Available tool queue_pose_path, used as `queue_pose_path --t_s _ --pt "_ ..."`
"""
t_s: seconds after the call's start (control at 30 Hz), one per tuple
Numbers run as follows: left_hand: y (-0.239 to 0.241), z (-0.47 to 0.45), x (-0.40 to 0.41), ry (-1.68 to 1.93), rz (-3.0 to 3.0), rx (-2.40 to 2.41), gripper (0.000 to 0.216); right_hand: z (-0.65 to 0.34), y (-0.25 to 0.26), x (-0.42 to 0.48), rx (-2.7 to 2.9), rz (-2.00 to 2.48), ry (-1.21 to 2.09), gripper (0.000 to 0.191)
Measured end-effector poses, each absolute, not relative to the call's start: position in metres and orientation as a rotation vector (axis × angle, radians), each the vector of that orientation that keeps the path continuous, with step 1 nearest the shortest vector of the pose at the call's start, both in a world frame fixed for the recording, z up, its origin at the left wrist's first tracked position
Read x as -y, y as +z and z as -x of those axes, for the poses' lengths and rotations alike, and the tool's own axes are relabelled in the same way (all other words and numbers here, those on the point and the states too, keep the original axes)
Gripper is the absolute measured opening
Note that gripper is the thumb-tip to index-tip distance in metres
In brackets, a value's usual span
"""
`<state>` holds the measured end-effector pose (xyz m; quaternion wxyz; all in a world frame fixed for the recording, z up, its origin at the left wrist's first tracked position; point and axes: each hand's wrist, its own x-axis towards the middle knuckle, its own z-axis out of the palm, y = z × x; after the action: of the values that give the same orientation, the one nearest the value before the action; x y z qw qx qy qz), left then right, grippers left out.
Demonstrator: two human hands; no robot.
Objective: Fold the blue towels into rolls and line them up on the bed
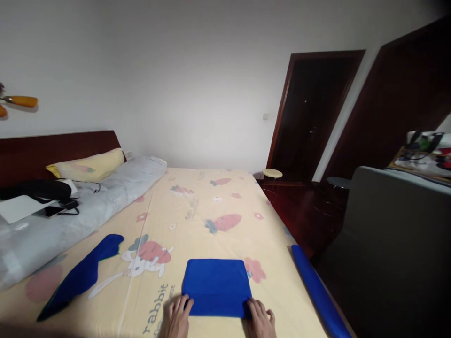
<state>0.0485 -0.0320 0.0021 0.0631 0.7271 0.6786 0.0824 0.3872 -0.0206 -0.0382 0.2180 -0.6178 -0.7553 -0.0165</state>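
Observation:
A blue cloth (217, 286), folded into a flat rectangle, lies on the bed directly in front of me. At its near left corner, my left hand (179, 317) is closed with bent fingers on the cloth's edge. My right hand (261, 319) grips the near right corner in the same way, fingers curled at the edge. The thumbs are partly hidden. To the left lies a crumpled dark blue cloth (82, 274), apart from both hands. Along the bed's right edge runs a long, narrow blue piece (317, 288), which looks like folded or rolled cloth.
The bed has a cream sheet (197, 234) printed with rabbits and carrots. A grey quilt (116, 180), a yellow pillow (89, 164) and a black bag (42, 190) are at the left. A dark grey panel (384, 244) stands right of the bed; a round stool (271, 173) is near the door.

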Motion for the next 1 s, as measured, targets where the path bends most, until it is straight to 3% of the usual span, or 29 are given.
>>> queue_pose_path --t_s 0.33,0.57,0.77,1.0 --pt "0.044 -0.022 0.016 0.643 -1.891 -1.697 0.05 -0.389 0.022 0.016 1.997 1.684 0.295 0.021" --pt "0.027 -0.013 0.015 0.781 -1.676 -1.635 0.039 -0.398 0.019 0.019 1.78 1.723 0.602 0.026" --pt "0.019 -0.011 0.014 0.876 -1.652 -1.693 0.038 -0.396 0.003 0.011 1.744 1.794 0.516 0.032" --pt "0.004 -0.039 0.021 0.898 -1.989 -2.191 0.043 -0.396 -0.034 0.015 1.749 1.786 0.051 0.035"
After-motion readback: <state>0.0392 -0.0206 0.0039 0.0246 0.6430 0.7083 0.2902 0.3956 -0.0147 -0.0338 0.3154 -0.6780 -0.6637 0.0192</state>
